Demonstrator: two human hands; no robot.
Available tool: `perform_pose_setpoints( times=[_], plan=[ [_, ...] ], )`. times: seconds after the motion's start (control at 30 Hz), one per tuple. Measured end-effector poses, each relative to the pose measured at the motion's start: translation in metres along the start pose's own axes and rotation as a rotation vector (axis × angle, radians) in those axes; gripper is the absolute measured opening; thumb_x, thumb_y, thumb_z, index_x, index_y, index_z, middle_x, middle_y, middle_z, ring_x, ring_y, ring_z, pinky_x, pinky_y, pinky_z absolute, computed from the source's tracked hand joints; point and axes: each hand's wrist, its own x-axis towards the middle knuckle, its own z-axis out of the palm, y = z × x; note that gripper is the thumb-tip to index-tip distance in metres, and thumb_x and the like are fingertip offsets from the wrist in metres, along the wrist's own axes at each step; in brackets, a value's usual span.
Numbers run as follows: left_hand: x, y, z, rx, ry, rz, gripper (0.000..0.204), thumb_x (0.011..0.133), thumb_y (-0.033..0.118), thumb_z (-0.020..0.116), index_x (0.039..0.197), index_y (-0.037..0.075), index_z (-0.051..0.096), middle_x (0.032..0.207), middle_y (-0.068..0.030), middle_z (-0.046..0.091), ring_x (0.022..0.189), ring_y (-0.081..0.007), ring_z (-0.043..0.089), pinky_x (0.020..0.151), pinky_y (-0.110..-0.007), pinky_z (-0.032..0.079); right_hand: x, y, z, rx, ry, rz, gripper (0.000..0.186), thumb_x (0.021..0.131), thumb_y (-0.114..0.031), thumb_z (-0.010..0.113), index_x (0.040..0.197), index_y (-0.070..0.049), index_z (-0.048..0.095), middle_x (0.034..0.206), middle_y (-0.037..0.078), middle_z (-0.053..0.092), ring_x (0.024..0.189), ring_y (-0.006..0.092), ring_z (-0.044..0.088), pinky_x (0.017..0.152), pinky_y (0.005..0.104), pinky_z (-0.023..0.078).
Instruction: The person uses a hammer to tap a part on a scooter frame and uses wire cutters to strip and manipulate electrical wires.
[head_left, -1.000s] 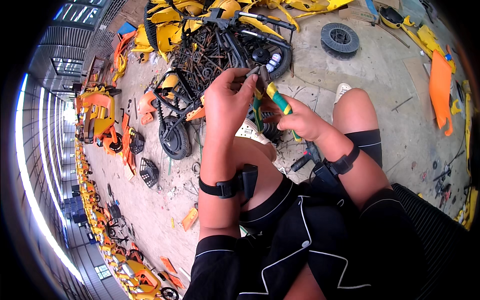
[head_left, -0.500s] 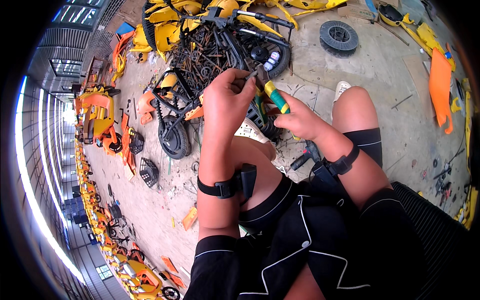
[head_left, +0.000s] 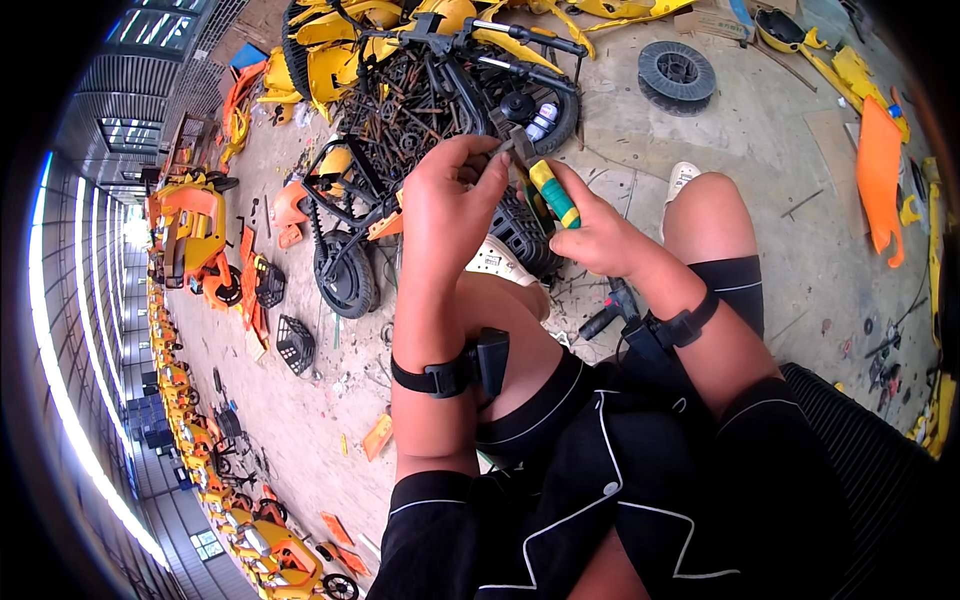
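Right hand (head_left: 598,235) wrapped round the pliers (head_left: 554,194) — left hand (head_left: 448,192) pinching a little grey bit (head_left: 507,147), metal I think, by their tips.

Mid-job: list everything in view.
Pliers: one, green and yellow, right hand
Small piece: one, greyish, left hand
Handled tool: one, dark, below right hand
Metal parts: uncountable, dark, heaped ahead
Frame parts: several, black, by heap
Wheels: several, black, by heap
Disc: one, dark, upper right
Panels: several, yellow, top
Long panel: one, orange, right
Baskets: at least two, black, left
Scooters: many, yellow and orange, left
Shoes: two, white, near right hand
Left hand: one, on small piece
Right hand: one, on pliers
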Motion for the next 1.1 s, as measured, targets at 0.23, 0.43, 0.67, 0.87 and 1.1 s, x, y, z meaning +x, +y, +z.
perform_pose_setpoints(
  times=[0.23, 0.43, 0.67, 0.87, 1.1],
  plan=[
    [0.000, 0.000, 0.000, -0.041, 0.030, 0.059, 0.018, 0.091, 0.007, 0.073, 0.106, -0.004, 0.070, 0.086, -0.0034, 0.071, 0.074, -0.0054, 0.059, 0.068, -0.022, 0.051, 0.001, 0.009, 0.005, 0.168, -0.023, -0.024, 0.082, 0.079, 0.002, 0.055, 0.156, -0.005, 0.026, 0.131, 0.013, 0.057, 0.122, 0.0214, 0.056, 0.105, 0.0339, 0.043],
    [-0.002, 0.001, -0.001, -0.034, 0.024, 0.058, 0.019, 0.091, 0.007, 0.074, 0.107, -0.004, 0.070, 0.086, -0.0036, 0.071, 0.074, -0.0054, 0.059, 0.068, -0.022, 0.050, 0.003, 0.007, 0.008, 0.174, -0.026, -0.041, 0.072, 0.092, -0.007, 0.065, 0.154, -0.005, 0.028, 0.127, 0.009, 0.057, 0.115, 0.0181, 0.057, 0.103, 0.0350, 0.045],
    [-0.003, 0.002, -0.002, -0.067, 0.016, 0.049, 0.019, 0.092, 0.007, 0.073, 0.107, -0.003, 0.070, 0.085, -0.0027, 0.071, 0.073, -0.0041, 0.058, 0.067, -0.021, 0.050, 0.001, 0.008, 0.017, 0.274, -0.024, -0.037, 0.061, 0.097, -0.012, 0.063, 0.148, -0.004, 0.032, 0.120, 0.007, 0.055, 0.108, 0.0155, 0.055, 0.099, 0.0322, 0.045],
    [-0.001, 0.005, 0.001, -0.074, 0.021, 0.056, 0.020, 0.092, 0.007, 0.073, 0.109, -0.004, 0.070, 0.086, -0.0035, 0.071, 0.075, -0.0043, 0.060, 0.068, -0.021, 0.051, -0.003, -0.003, 0.014, 0.161, 0.033, -0.025, 0.058, 0.095, -0.008, 0.060, 0.146, -0.004, 0.034, 0.112, 0.005, 0.057, 0.096, 0.0125, 0.056, 0.086, 0.0286, 0.048],
    [-0.001, -0.012, -0.008, 0.160, 0.074, 0.046, 0.022, 0.089, 0.011, 0.071, 0.106, -0.003, 0.070, 0.087, -0.0143, 0.074, 0.078, -0.0172, 0.071, 0.068, -0.031, 0.056, 0.008, 0.016, 0.021, 0.159, 0.032, 0.128, 0.053, 0.090, -0.009, 0.064, 0.140, -0.004, 0.046, 0.115, 0.004, 0.062, 0.105, 0.0147, 0.058, 0.094, 0.0314, 0.047]
  ],
)
